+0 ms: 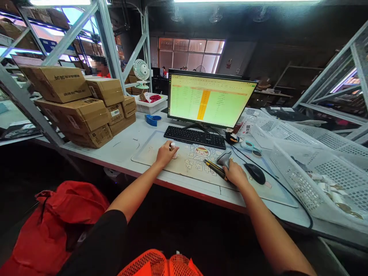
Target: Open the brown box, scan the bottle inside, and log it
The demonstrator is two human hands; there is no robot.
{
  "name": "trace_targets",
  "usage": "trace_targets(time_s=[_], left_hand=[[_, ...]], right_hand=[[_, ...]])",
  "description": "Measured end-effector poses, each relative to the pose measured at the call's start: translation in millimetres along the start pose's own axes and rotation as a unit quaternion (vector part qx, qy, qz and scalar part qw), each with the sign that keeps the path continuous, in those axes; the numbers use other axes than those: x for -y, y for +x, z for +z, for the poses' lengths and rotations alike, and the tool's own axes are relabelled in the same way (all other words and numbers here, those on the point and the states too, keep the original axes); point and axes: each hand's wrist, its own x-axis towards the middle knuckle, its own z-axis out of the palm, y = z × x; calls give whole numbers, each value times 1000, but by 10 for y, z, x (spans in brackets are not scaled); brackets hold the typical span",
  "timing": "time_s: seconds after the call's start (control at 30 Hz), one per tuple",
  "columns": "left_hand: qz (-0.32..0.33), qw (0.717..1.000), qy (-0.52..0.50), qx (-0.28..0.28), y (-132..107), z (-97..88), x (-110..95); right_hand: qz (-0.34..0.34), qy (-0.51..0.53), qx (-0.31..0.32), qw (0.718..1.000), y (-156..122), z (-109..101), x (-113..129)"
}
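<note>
My left hand is closed around a small white bottle that stands over the printed desk mat. Only its cap and one side show between the fingers. On the mat's right part, my right hand grips a grey handheld barcode scanner, its head angled toward the keyboard and its handle mostly hidden by the fingers. Slim yellow-and-black tools, possibly utility knives, lie against the scanner and partly under that hand. A black mouse sits just right of my right hand.
A keyboard and a lit monitor stand behind the mat. Cardboard boxes are stacked at left, near a blue tape dispenser. White plastic baskets crowd the right side. A black cable crosses the mat.
</note>
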Motion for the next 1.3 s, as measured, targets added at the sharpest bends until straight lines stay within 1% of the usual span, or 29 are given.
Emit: trace_targets(time_s=[0.07, 0.13, 0.17, 0.23, 0.3, 0.33, 0.37, 0.43, 0.5, 0.53, 0.6, 0.63, 0.7, 0.73, 0.8, 0.87, 0.9, 0.97, 1.13, 1.3], left_hand=[[5, 1000, 3, 15, -15, 10, -2], [9, 999, 7, 39, -8, -46, 3], [8, 999, 14, 50, 6, -114, 23], [-3, 997, 52, 53, 55, -333, 127], [-21, 990, 134, 39, 107, -630, 331], [-32, 981, 188, 35, 123, -783, 465], [-48, 968, 243, 44, 126, -925, 609], [-95, 938, 321, 91, 86, -1139, 884], [-137, 916, 350, 138, -6, -1227, 1072], [-149, 911, 353, 154, -65, -1222, 1116], [-150, 906, 357, 171, -195, -1129, 1095], [-143, 905, 361, 176, -262, -1049, 1037], [-131, 903, 369, 175, -393, -854, 860], [-124, 904, 372, 172, -452, -753, 757], [-111, 907, 370, 166, -548, -575, 564], [-104, 913, 361, 162, -606, -454, 433], [-100, 915, 356, 158, -623, -418, 400], [-95, 921, 349, 143, -636, -382, 392], [-88, 926, 353, 106, -638, -374, 494], [-78, 923, 361, 110, -655, -382, 479]], right_hand=[[-7, 1, -26, 1000, 23, 14, -174], [-11, -3, -88, 996, 74, 13, -466], [-11, -7, -123, 992, 105, 22, -642], [-3, -13, -169, 986, 155, 79, -1002], [3, -6, -172, 985, 171, 189, -1298], [2, 4, -165, 986, 167, 257, -1404], [1, 17, -160, 987, 156, 326, -1481], [0, 44, -160, 986, 129, 447, -1557], [7, 60, -168, 984, 111, 523, -1563], [10, 63, -176, 982, 109, 541, -1553], [13, 62, -200, 978, 112, 547, -1524], [14, 61, -214, 975, 115, 539, -1506], [12, 58, -228, 972, 117, 516, -1467], [12, 56, -222, 973, 115, 504, -1445], [12, 48, -189, 981, 109, 486, -1405], [14, 37, -153, 987, 104, 478, -1378], [15, 33, -141, 989, 103, 479, -1372], [13, 30, -134, 990, 107, 488, -1376], [15, 28, -153, 988, 116, 520, -1406], [26, 28, -143, 989, 106, 513, -1388]])
